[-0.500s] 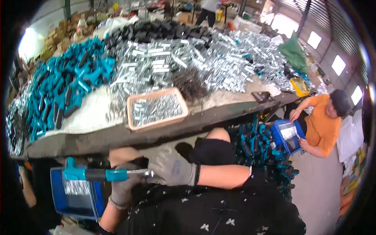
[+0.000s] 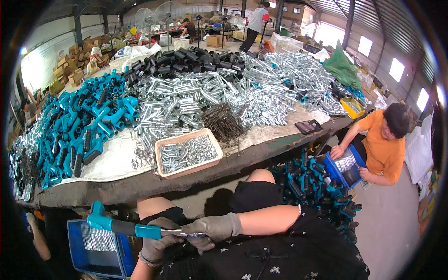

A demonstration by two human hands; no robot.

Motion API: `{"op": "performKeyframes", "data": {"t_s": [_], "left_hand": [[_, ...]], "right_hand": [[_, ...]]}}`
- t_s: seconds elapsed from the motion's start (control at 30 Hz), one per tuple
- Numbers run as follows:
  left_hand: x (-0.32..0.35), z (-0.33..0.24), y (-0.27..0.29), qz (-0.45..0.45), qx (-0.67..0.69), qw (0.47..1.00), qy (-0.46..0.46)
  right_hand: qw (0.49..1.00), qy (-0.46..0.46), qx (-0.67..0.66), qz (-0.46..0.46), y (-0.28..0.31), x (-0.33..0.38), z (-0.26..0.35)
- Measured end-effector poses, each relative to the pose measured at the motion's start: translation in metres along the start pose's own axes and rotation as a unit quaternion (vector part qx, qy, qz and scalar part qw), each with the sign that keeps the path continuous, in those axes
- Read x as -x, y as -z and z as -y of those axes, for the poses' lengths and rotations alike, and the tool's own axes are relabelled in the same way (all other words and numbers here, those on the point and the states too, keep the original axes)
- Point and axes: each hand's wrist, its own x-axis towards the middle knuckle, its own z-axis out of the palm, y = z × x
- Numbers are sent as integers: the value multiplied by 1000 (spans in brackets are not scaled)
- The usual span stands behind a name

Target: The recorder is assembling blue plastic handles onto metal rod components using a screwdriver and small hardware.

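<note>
In the head view, a teal-and-black handle with a smooth, rounded plastic head, a darker grip sleeve and a shiny metal rod (image 2: 123, 227) is held above the person's lap, in front of the worn, grey-edged workbench (image 2: 116, 190). Any marking on it is too small to read. Its long axis runs across the picture, dipping slightly to the right: the teal head points left, the metal end right. The left hand in a grey fabric glove (image 2: 157, 246) is closed about the rod beside the teal collar; the right hand in a matching grey glove (image 2: 213, 227) grips the rod's far end with curled fingers. Below the teal head stands a glossy blue rectangular plastic bin (image 2: 77, 249) with slim silvery pieces inside. On the bench, a pale peach plastic tray (image 2: 193, 169) holds small bright metal pins (image 2: 189, 153), near a tangled heap of dark coiled wire springs (image 2: 224, 122), glinting silvery metal tubes (image 2: 172, 98) and a pile of teal-and-black plastic handles (image 2: 70, 121)
</note>
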Motion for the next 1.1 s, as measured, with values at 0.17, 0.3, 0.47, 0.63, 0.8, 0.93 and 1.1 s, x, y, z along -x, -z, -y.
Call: {"op": "performKeyframes", "data": {"t_s": [0.17,0.3,0.47,0.63,0.8,0.93,1.1], "left_hand": [[-9,-32,-33,-166,81,982,37],[-6,-25,-13,-36,0,998,47],[-4,-31,-31,-52,-156,981,-104],[-8,-30,-45,-93,-56,991,74],[-5,-15,-35,-45,-106,993,-25],[-14,-1,-43,-75,74,994,2],[-12,11,-37,-12,104,994,36]], "right_hand": [[861,273,365,-227,-2,3,13],[911,199,316,-175,-7,11,4],[968,196,23,-157,-16,7,-26],[692,320,543,-352,-9,24,-20],[984,112,-36,-135,-25,20,-29],[932,207,133,-266,-17,21,-22],[786,275,384,-398,-18,17,-36]]}}
